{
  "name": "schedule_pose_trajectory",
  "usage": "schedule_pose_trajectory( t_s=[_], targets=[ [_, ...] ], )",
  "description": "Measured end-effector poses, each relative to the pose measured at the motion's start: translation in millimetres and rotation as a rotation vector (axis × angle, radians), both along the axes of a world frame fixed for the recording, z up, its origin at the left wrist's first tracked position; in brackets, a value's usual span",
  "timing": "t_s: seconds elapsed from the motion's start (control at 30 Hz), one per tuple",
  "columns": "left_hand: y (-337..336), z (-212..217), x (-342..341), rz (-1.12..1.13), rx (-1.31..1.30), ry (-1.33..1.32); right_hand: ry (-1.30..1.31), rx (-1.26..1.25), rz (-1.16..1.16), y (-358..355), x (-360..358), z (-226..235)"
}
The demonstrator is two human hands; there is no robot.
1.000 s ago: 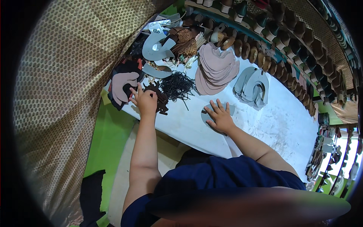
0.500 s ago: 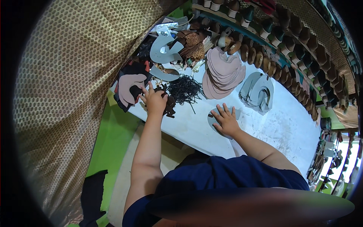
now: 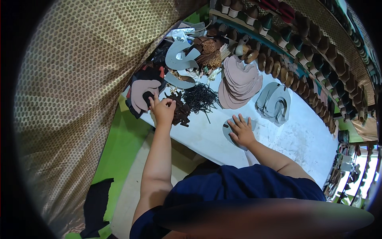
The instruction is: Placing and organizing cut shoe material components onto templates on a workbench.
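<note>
My left hand (image 3: 162, 112) is at the left of the table beside a pile of small dark brown pieces (image 3: 181, 113). Its thumb and a finger come together in a pinch at the pile's edge; anything between them is too small to make out. The other fingers stretch toward a pink curved piece (image 3: 140, 92) lying on dark material. My right hand (image 3: 243, 134) rests flat with spread fingers on a grey curved piece (image 3: 228, 128) near the table's front edge. A tangle of black cords or chains (image 3: 199, 97) lies beyond the brown pile.
Pink curved pieces (image 3: 240, 85) are stacked mid-table, with grey U-shaped pieces (image 3: 273, 102) to their right. Loose grey pieces (image 3: 179, 55) and brown patterned material (image 3: 209, 51) crowd the far left. Rows of shoe forms (image 3: 292, 47) line shelves behind. A patterned curtain (image 3: 79, 99) hangs at left.
The fingers of my left hand have drawn together at the brown pile's edge. My right hand stays on the grey piece. The whole view has shifted slightly.
</note>
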State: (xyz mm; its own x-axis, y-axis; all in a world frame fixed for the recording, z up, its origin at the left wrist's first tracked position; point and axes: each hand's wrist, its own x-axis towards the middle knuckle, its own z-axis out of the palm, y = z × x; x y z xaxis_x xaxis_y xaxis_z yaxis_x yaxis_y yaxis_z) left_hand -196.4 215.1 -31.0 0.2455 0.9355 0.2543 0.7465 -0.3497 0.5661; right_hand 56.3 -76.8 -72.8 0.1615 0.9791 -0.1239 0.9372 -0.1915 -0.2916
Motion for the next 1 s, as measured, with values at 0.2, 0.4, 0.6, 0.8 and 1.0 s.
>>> schedule_pose_trajectory(
  t_s=[0.2,0.4,0.6,0.8,1.0],
  targets=[
    [-29.0,7.1,3.9,-0.048,-0.095,-0.226,0.027,-0.003,-0.003,-0.7,1.6,3.2],
    [-95.7,8.1,34.9,-0.205,-0.276,-0.382,0.097,0.021,-0.063,8.5,0.4,15.8],
    [-159.2,-10.5,64.0,-0.281,-0.562,-0.623,0.565,0.326,-0.031,37.5,-27.9,55.7],
    [-186.8,7.0,81.4,-0.129,-0.786,-0.776,1.2,0.185,-0.348,35.2,-27.6,54.0],
    [-189.4,-10.0,77.0,-0.165,-0.485,-0.36,0.82,0.155,-0.161,35.7,3.3,46.8]
  ],
)
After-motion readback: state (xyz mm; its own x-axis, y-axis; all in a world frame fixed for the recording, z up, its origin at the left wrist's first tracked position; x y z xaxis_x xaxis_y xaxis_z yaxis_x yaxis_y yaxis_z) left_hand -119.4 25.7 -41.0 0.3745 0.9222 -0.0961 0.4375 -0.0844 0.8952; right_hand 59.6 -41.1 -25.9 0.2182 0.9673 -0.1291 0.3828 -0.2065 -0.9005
